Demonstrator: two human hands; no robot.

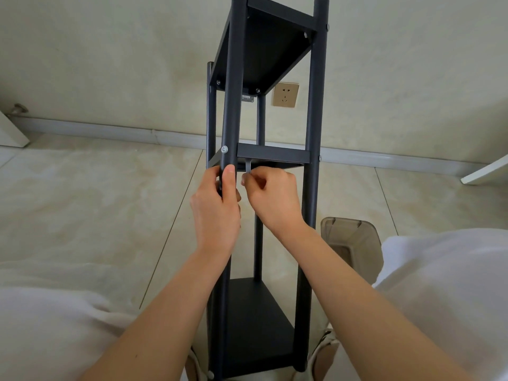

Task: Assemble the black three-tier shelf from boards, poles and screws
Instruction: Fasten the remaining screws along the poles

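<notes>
The black three-tier shelf (313, 105) stands upright on the floor between my knees, with top, middle and bottom boards joined to its poles. My left hand (217, 210) grips the near left pole (233, 78) just below the middle board (272, 155). My right hand (275, 199) pinches a small silver hex key (248, 167) whose tip points up under the middle board's front left corner. A silver screw head (224, 149) shows on the near left pole at the middle board's level.
A translucent brown plastic box (349, 243) sits on the tiled floor right of the shelf, beside my right knee. A wall socket (285, 94) is on the wall behind. White furniture edges show at far left (11, 133) and far right (486, 171).
</notes>
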